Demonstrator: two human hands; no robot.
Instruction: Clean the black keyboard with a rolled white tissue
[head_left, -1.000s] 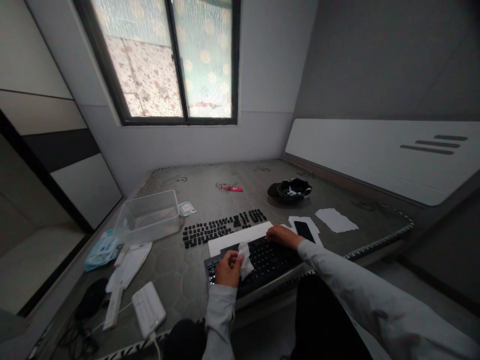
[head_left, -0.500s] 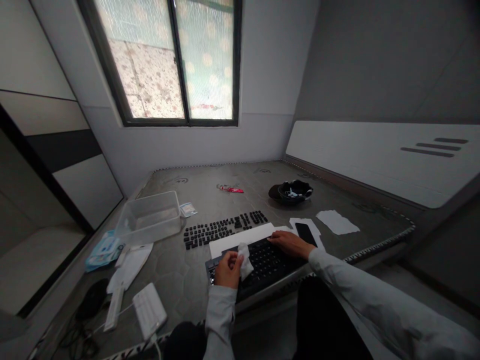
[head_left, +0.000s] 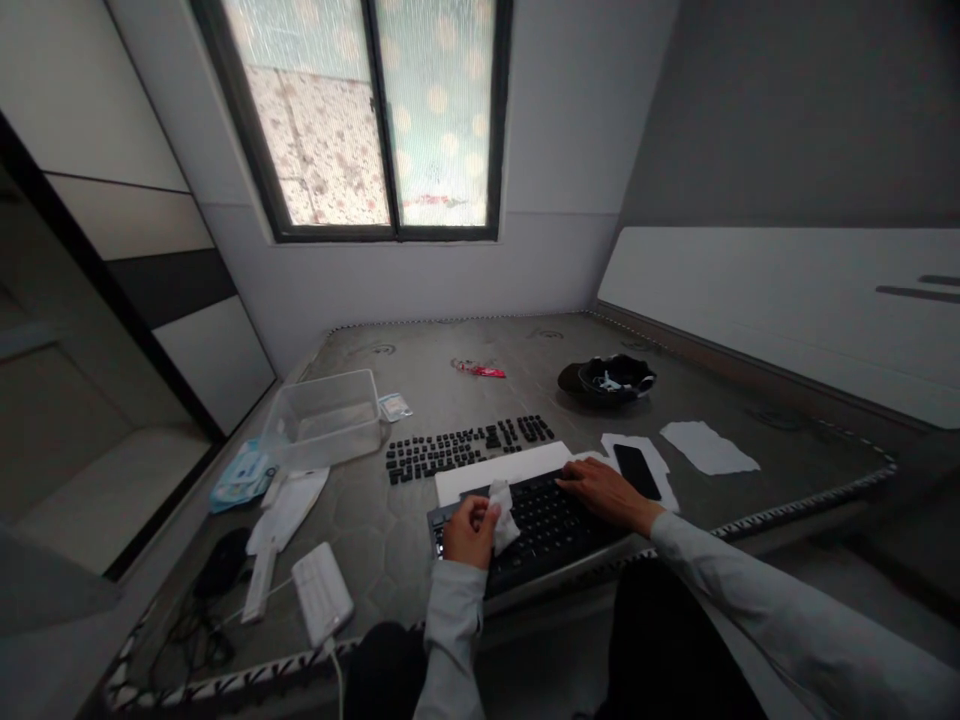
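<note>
A dark keyboard [head_left: 541, 528] lies in front of me at the mattress's near edge; its key area looks stripped of most caps. My left hand [head_left: 469, 532] is closed over the keyboard's left part, pinching a crumpled white tissue [head_left: 504, 518] that hangs down to the keys' area. Across the keyboard's far right edge rests my right hand [head_left: 600, 490], fingers stretched out and lying on it, the thumb hidden. Behind the keyboard is a white sheet [head_left: 480, 478]. Beyond that, loose black keycaps [head_left: 450, 452] are laid out in rows.
At left stand a clear plastic bin [head_left: 322, 425], blue masks [head_left: 244, 478], a white power strip [head_left: 322, 592] and a black mouse [head_left: 223, 562]. A phone [head_left: 637, 472] lies on paper at right, near a cap [head_left: 609, 382] and a torn sheet [head_left: 709, 447]. A red strap [head_left: 487, 371] lies farther back.
My view has turned a little left, so everything sits further right in the picture. Both hands keep almost the same places on the keyboard, the tissue still in the left.
</note>
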